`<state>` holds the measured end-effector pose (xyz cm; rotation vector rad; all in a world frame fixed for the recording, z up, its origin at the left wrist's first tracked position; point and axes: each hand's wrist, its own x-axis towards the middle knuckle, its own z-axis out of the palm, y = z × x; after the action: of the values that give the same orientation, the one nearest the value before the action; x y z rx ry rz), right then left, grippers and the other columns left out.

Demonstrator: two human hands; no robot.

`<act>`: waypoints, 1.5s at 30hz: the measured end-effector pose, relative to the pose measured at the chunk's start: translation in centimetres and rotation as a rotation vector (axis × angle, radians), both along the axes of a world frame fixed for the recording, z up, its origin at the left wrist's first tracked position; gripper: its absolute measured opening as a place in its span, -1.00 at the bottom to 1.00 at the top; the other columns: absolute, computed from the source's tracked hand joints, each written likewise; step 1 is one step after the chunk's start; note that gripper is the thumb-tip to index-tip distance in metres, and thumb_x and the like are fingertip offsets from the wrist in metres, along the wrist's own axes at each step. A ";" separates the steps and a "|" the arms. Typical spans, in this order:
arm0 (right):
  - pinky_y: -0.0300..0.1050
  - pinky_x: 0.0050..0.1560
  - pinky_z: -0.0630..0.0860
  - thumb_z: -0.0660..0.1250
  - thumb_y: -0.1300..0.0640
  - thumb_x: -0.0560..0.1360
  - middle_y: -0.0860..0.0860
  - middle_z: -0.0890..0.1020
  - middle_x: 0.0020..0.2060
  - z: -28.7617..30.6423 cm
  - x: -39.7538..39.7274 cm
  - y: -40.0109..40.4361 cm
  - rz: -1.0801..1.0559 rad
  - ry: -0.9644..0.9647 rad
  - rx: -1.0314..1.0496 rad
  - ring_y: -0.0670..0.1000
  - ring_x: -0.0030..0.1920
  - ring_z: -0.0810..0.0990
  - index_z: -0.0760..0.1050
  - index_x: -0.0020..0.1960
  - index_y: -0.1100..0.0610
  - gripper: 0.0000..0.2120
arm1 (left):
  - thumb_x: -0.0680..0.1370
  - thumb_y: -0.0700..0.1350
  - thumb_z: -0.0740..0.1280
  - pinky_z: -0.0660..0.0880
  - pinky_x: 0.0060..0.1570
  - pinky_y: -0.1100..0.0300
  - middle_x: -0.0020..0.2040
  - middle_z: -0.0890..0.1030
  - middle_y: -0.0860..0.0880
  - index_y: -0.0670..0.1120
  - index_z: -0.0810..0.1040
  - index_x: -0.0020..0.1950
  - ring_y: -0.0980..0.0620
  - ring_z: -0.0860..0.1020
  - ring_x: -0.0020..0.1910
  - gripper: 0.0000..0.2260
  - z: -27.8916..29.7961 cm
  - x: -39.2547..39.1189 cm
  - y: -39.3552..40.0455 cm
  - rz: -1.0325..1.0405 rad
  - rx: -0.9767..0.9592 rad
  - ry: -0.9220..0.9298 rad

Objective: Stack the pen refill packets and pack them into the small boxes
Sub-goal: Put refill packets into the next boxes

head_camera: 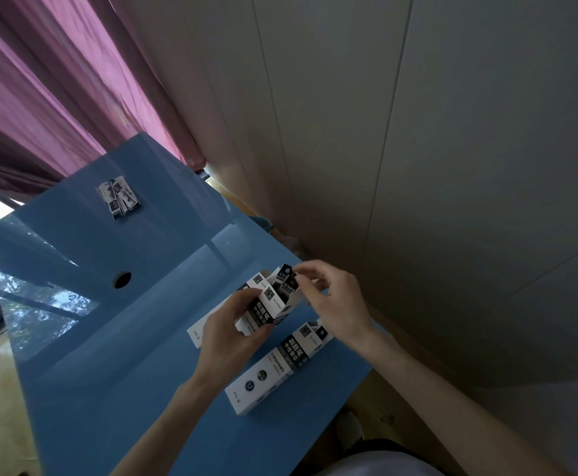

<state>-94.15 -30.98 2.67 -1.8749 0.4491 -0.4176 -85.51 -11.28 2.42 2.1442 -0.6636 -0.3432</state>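
Head view, tilted. Left hand (227, 329) curled round the lower end of a small box (263, 309), black and white, held just above the blue table (109, 355), open mouth pointing away. Right hand (329, 297) at that mouth, fingertips (303, 271) pinching the refill packets (286, 278) that stick partway out of the box. Just beside the right wrist, lying flat on the table, a second box (277, 369), closed. Partly hidden behind the left hand, another flat white box (201, 326). Well apart, toward the far end of the table, a loose heap of packets (118, 197). Between heap and hands, a round hole (122, 280) in the tabletop. Beyond: purple curtain (57, 97), pale panelled wall (418, 132).
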 end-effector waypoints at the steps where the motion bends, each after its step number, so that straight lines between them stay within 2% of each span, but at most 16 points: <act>1: -0.17 -0.11 0.63 0.36 0.03 0.63 -0.16 0.70 -0.08 0.1 -0.1 0.1 -0.028 -0.012 0.011 -0.15 -0.16 0.67 0.58 0.28 0.02 -0.76 | 0.43 -0.15 0.60 0.52 0.26 0.26 0.18 0.64 0.23 0.10 0.56 0.29 0.25 0.58 0.22 -0.52 0.0 0.0 0.0 -0.003 0.005 0.000; 4: -0.24 -0.12 0.62 0.39 0.03 0.61 -0.14 0.69 -0.12 0.1 0.0 0.4 -0.020 -0.002 0.013 -0.17 -0.18 0.68 0.51 0.33 0.03 -0.69 | 0.44 -0.13 0.60 0.51 0.25 0.30 0.18 0.64 0.24 0.10 0.57 0.29 0.26 0.58 0.21 -0.53 0.1 -0.1 -0.3 -0.030 0.022 -0.006; 7: -0.29 -0.24 0.54 0.41 0.07 0.60 -0.14 0.69 -0.18 -0.2 0.3 0.4 0.008 -0.004 0.016 -0.16 -0.23 0.65 0.66 0.11 0.07 -0.87 | 0.43 -0.15 0.60 0.50 0.24 0.35 0.16 0.65 0.24 0.12 0.57 0.27 0.26 0.59 0.19 -0.54 0.1 -0.1 -0.6 -0.046 0.023 0.000; 9: -0.29 -0.28 0.56 0.42 0.09 0.60 -0.14 0.70 -0.21 0.0 0.4 0.2 0.042 0.026 0.011 -0.17 -0.25 0.65 0.70 0.07 0.08 -0.89 | 0.44 -0.16 0.59 0.49 0.25 0.36 0.14 0.65 0.26 0.11 0.57 0.27 0.27 0.59 0.19 -0.54 0.1 -0.2 -0.6 -0.059 0.026 -0.009; 12: -0.09 -0.22 0.65 0.36 0.03 0.62 -0.12 0.73 -0.21 0.2 0.8 -0.4 0.170 0.114 -0.099 -0.17 -0.24 0.68 0.72 0.05 0.03 -0.83 | 0.44 -0.18 0.58 0.49 0.24 0.36 0.13 0.63 0.32 0.09 0.59 0.28 0.27 0.59 0.19 -0.55 0.1 -0.5 -0.6 -0.083 0.031 -0.031; 16: 0.11 -0.20 0.60 0.26 -0.04 0.64 -0.04 0.71 -0.27 -0.2 1.1 -0.9 0.286 0.203 -0.183 -0.02 -0.28 0.66 0.70 0.00 -0.01 -0.75 | 0.45 -0.13 0.58 0.50 0.20 0.35 0.11 0.64 0.30 0.14 0.57 0.27 0.27 0.59 0.17 -0.55 0.0 -0.5 -0.4 -0.081 0.058 -0.055; 19: -0.14 -0.12 0.63 0.27 0.01 0.67 -0.13 0.74 -0.08 -0.4 0.0 -0.8 0.192 0.158 -0.159 -0.15 -0.15 0.67 0.66 0.20 -0.04 -0.78 | 0.44 -0.08 0.59 0.48 0.16 0.41 0.09 0.64 0.30 0.26 0.51 0.21 0.31 0.59 0.13 -0.54 0.1 -0.4 -0.3 -0.035 0.077 -0.069; 21: -0.26 -0.11 0.56 0.26 -0.02 0.67 -0.18 0.72 -0.02 -0.5 -0.4 -0.2 0.226 0.154 -0.161 -0.21 -0.09 0.65 0.66 0.21 -0.03 -0.76 | 0.44 -0.06 0.59 0.47 0.11 0.45 0.06 0.64 0.32 0.28 0.50 0.19 0.33 0.58 0.10 -0.55 0.2 -0.4 -0.5 -0.028 0.095 -0.075; 25: -0.05 -0.16 0.61 0.24 -0.04 0.68 -0.15 0.65 -0.15 -1.3 0.0 0.8 0.339 0.254 -0.088 -0.14 -0.22 0.61 0.64 0.10 0.02 -0.77 | 0.45 -0.02 0.57 0.42 0.04 0.48 0.01 0.60 0.38 0.24 0.53 0.21 0.42 0.55 0.07 -0.59 0.2 -0.9 -1.0 -0.050 0.153 -0.120; 29: -0.26 -0.06 0.55 0.36 -0.06 0.62 -0.17 0.69 0.10 -2.3 -0.7 0.6 0.206 0.157 -0.048 -0.26 -0.01 0.63 0.60 0.28 -0.01 -0.72 | 0.45 -0.01 0.57 0.45 0.03 0.44 0.01 0.61 0.37 0.25 0.52 0.20 0.41 0.55 0.05 -0.60 0.3 -0.8 -1.0 -0.035 0.170 -0.133; 33: -0.28 -0.24 0.56 0.39 0.07 0.61 -0.10 0.69 0.12 -3.0 -1.0 0.6 0.280 0.201 0.108 -0.32 -0.26 0.62 0.60 0.29 0.06 -0.74 | 0.45 0.04 0.56 0.48 0.03 0.39 0.05 0.62 0.33 0.16 0.56 0.28 0.37 0.55 0.03 -0.57 -0.1 -1.2 -1.0 -0.043 0.244 -0.166; 35: -0.28 -0.23 0.57 0.38 0.10 0.62 -0.07 0.70 0.10 -3.3 -0.8 0.5 0.314 0.224 0.102 -0.30 -0.27 0.63 0.61 0.26 0.07 -0.77 | 0.46 0.06 0.55 0.42 -0.04 0.44 0.08 0.65 0.25 0.11 0.55 0.33 0.28 0.57 0.05 -0.54 -0.4 -1.3 -1.2 -0.058 0.292 -0.191; 37: -0.23 -0.18 0.60 0.39 0.08 0.61 -0.07 0.69 0.12 -3.9 -0.7 0.2 0.268 0.231 0.109 -0.23 -0.23 0.65 0.59 0.29 0.06 -0.74 | 0.47 0.07 0.53 0.46 -0.01 0.37 0.13 0.66 0.20 0.09 0.53 0.37 0.20 0.60 0.10 -0.52 -0.6 -1.2 -1.4 -0.066 0.334 -0.204; 40: -0.16 0.02 0.61 0.38 0.02 0.61 -0.09 0.65 0.19 -4.8 -0.6 -0.5 0.156 0.244 0.031 -0.25 -0.15 0.59 0.53 0.38 0.04 -0.65 | 0.50 0.09 0.49 0.55 0.13 0.14 0.23 0.65 0.13 0.09 0.48 0.44 0.09 0.60 0.21 -0.48 -1.1 -0.7 -1.6 -0.054 0.416 -0.230; 43: -0.25 -0.01 0.54 0.35 -0.02 0.63 -0.13 0.65 0.19 -5.4 -0.4 -0.9 0.165 0.302 -0.088 -0.24 -0.16 0.56 0.51 0.40 0.04 -0.64 | 0.54 0.11 0.43 0.51 0.18 0.07 0.32 0.60 0.10 0.06 0.46 0.47 0.04 0.56 0.28 -0.49 -1.6 -0.3 -2.0 -0.054 0.515 -0.245; 45: -0.18 0.03 0.57 0.33 -0.01 0.64 -0.12 0.66 0.19 -5.5 -0.1 -0.9 0.207 0.332 -0.194 -0.18 -0.09 0.58 0.54 0.37 0.05 -0.67 | 0.56 0.10 0.41 0.48 0.25 0.06 0.42 0.52 0.09 0.05 0.41 0.52 0.03 0.49 0.37 -0.47 -2.1 -0.2 -1.8 -0.077 0.549 -0.245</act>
<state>-94.26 -31.88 -2.85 -2.1653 0.4400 -0.0088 -85.75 -13.11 0.36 2.7184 -0.8675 -0.3341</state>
